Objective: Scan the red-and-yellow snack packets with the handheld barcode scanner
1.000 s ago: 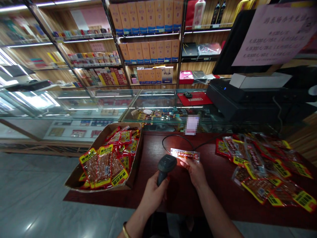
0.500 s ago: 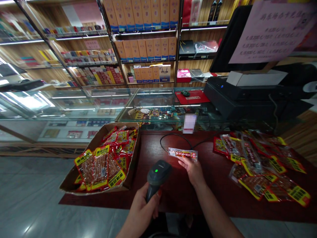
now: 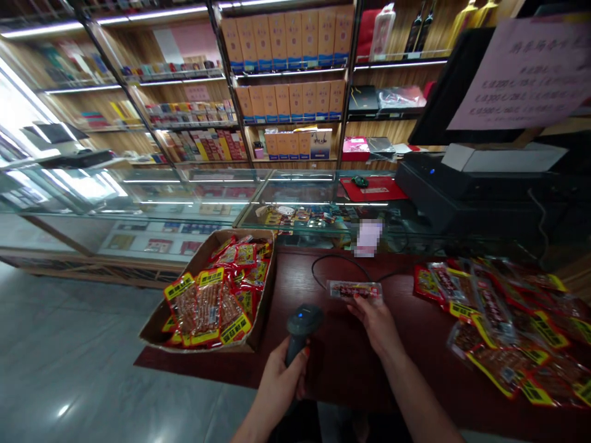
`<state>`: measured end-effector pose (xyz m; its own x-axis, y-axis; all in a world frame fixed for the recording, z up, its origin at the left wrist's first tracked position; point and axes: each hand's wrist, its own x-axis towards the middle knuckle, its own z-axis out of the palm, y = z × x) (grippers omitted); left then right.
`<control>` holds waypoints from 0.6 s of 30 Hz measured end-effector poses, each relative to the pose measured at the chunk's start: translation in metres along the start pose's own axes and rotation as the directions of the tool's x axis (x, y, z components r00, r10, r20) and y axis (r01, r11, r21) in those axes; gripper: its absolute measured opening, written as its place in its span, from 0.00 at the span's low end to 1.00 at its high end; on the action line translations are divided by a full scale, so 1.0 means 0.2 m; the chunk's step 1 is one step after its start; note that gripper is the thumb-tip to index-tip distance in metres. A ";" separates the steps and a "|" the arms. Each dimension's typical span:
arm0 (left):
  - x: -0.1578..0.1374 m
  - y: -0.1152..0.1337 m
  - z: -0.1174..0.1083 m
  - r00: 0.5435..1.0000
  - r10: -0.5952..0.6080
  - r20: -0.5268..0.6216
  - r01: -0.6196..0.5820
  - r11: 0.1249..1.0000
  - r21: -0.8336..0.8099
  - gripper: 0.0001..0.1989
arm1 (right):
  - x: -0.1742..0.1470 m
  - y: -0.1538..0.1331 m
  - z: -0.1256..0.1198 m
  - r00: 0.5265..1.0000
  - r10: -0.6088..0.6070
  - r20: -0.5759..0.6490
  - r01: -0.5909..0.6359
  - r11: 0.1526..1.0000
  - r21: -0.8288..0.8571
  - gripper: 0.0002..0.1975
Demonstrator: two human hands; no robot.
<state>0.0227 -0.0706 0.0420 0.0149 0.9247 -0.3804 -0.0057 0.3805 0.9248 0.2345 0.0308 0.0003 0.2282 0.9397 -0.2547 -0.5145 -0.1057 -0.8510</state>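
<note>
Left hand: your left hand [image 3: 281,383] is wrapped around the grip of the barcode scanner [image 3: 300,328], fingers closed on the handle, low at the near edge of the table.
Scanner: its head is tilted up and away from you, a small blue light showing on top, pointed toward the packet in your other hand.
Right hand: your right hand [image 3: 376,320] pinches a narrow snack packet [image 3: 354,289] by its lower edge, fingertips on the wrapper.
Snack packet: held level and lengthwise just above the dark red table [image 3: 341,363], just beyond the scanner head and to its right; clear wrapper with a red printed strip.
Cable: a black cable [image 3: 332,261] loops on the table behind the packet.
Cardboard box: to your left, an open cardboard box [image 3: 154,329] sits on the table corner, full of red-and-yellow snack packs [image 3: 210,301].
Loose pile: to your right, more of the same snack bags [image 3: 498,314] lie spread and overlapping on the table, well apart from your hands.
Behind: a glass display counter [image 3: 194,203] runs across, with a black register unit [image 3: 462,191] at the right.
</note>
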 end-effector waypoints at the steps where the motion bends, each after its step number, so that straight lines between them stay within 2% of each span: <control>1: 0.00 -0.02 -0.01 1.000 0.000 -0.008 0.000 1.000 -0.007 0.30 | -0.01 -0.02 0.04 0.999 0.006 0.035 -0.006 1.000 -0.016 0.22; 3: -0.01 -0.05 -0.04 0.999 0.007 -0.032 -0.008 1.000 -0.024 0.30 | -0.02 -0.03 0.18 0.991 0.024 0.134 -0.017 0.998 -0.057 0.21; 5: -0.03 -0.06 -0.07 0.998 0.008 -0.060 -0.011 0.999 -0.044 0.30 | -0.02 -0.03 0.36 0.965 0.056 0.257 -0.030 0.994 -0.104 0.22; 8: -0.04 -0.07 -0.11 0.996 0.006 -0.088 -0.011 0.998 -0.055 0.31 | 0.01 0.01 0.72 0.901 0.100 0.423 -0.031 0.986 -0.167 0.23; 11: -0.06 -0.06 -0.12 0.995 0.022 -0.102 -0.026 0.999 -0.038 0.31 | 0.03 0.05 1.08 0.826 0.092 0.557 0.033 0.977 -0.210 0.22; 13: -0.07 -0.05 -0.12 0.994 0.030 -0.105 -0.034 0.999 -0.035 0.32 | 0.04 0.06 1.24 0.785 0.075 0.614 0.109 0.960 -0.257 0.23; 15: -0.07 -0.05 -0.13 0.994 0.036 -0.104 -0.040 0.999 -0.028 0.33 | 0.05 0.05 1.28 0.785 0.035 0.619 0.220 0.918 -0.331 0.28; 16: -0.07 -0.06 -0.13 0.994 0.039 -0.102 -0.042 0.999 -0.026 0.33 | 0.06 0.04 1.25 0.795 0.002 0.606 0.285 0.881 -0.377 0.30; 18: -0.06 -0.08 -0.13 0.994 0.041 -0.100 -0.044 0.999 -0.027 0.34 | 0.07 0.00 1.07 0.825 -0.087 0.559 0.411 0.770 -0.487 0.30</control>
<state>-0.0033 -0.0870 0.0322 -0.0854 0.9362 -0.3410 -0.0333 0.3394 0.9400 0.0606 0.1129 0.0955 -0.2293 0.9659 0.1206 0.1004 0.1467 -0.9841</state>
